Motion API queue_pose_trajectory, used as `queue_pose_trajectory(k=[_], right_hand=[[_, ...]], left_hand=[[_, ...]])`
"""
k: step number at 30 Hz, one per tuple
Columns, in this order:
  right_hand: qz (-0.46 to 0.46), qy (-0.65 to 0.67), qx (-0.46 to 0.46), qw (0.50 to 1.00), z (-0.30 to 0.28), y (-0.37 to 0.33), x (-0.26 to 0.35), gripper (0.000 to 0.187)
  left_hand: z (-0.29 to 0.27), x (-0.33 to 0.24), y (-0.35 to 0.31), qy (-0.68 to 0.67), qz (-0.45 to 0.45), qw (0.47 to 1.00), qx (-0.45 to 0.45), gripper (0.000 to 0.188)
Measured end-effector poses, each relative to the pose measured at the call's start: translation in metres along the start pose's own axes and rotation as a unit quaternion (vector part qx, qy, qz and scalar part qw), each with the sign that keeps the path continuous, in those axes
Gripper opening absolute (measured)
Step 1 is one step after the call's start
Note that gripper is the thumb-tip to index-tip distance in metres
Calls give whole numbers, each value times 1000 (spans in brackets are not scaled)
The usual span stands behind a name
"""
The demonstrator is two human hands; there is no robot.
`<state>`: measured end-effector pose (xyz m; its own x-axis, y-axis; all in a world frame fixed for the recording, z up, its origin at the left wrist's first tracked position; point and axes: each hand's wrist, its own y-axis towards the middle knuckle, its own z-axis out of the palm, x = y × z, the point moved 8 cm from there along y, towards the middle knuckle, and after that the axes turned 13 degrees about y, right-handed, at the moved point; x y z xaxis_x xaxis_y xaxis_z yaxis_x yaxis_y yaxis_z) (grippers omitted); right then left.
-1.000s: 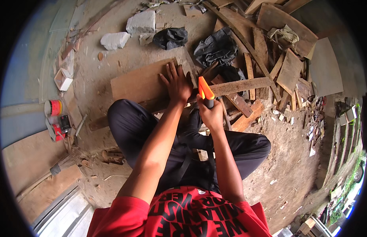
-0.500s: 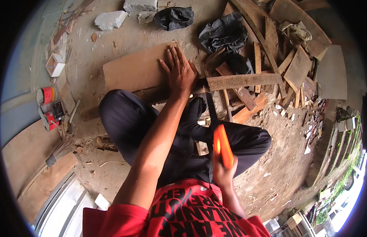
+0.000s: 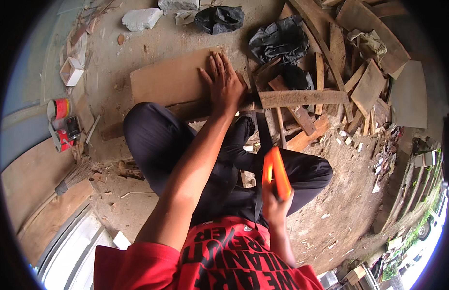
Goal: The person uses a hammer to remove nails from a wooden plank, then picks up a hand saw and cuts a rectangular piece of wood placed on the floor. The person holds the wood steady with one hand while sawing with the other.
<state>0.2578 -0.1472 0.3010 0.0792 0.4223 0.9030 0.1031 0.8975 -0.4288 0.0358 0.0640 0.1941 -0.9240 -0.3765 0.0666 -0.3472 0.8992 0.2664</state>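
My left hand (image 3: pixel 228 87) lies flat with fingers stretched over the right end of a brown flat board (image 3: pixel 171 77). Under that board's near edge runs a darker wooden length (image 3: pixel 186 110), partly hidden by my knee and arm. The orange handle (image 3: pixel 277 176) of a handsaw is gripped in my right hand (image 3: pixel 276 205), close to my lap. Its dark blade (image 3: pixel 263 130) points away from me, passing just right of my left hand, between the board's end and a rough wooden strip (image 3: pixel 304 98). Where the teeth touch is too dark to tell.
A heap of wood offcuts (image 3: pixel 336 58) fills the far right, with black plastic bags (image 3: pixel 278 39) beside it. Pale stone blocks (image 3: pixel 142 19) lie at the back. On the left are red-labelled cans (image 3: pixel 59 108), a white box (image 3: pixel 71 71) and a stick broom (image 3: pixel 72 180).
The saw has slid slightly forward, away from me, and more blade shows beyond the board's edge. My left hand stays pressed on the board. The whole view has shifted a little.
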Motion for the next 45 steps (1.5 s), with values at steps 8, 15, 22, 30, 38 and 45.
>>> queue_pose_trajectory(k=[8,15,22,30,38,45], right_hand=[[-113,-92,21,989,41,59,4,19],[-64,-48,5,997,1,-1,5,15],[-137,-102,17,985,59,93,8,21],[-23,-76,19,997,-10,-16,16,11],[-169,-90,5,982,49,69,15,20],[-2,-100,22,995,-29,-54,6,11]], left_hand=[[9,4,2,-43,6,999,-1,74],[10,-1,2,16,13,1000,13,69],[4,2,5,-48,4,998,50,73],[-1,-3,6,0,19,1000,15,73],[7,4,0,-13,21,999,29,69],[1,4,4,12,5,1000,2,71]])
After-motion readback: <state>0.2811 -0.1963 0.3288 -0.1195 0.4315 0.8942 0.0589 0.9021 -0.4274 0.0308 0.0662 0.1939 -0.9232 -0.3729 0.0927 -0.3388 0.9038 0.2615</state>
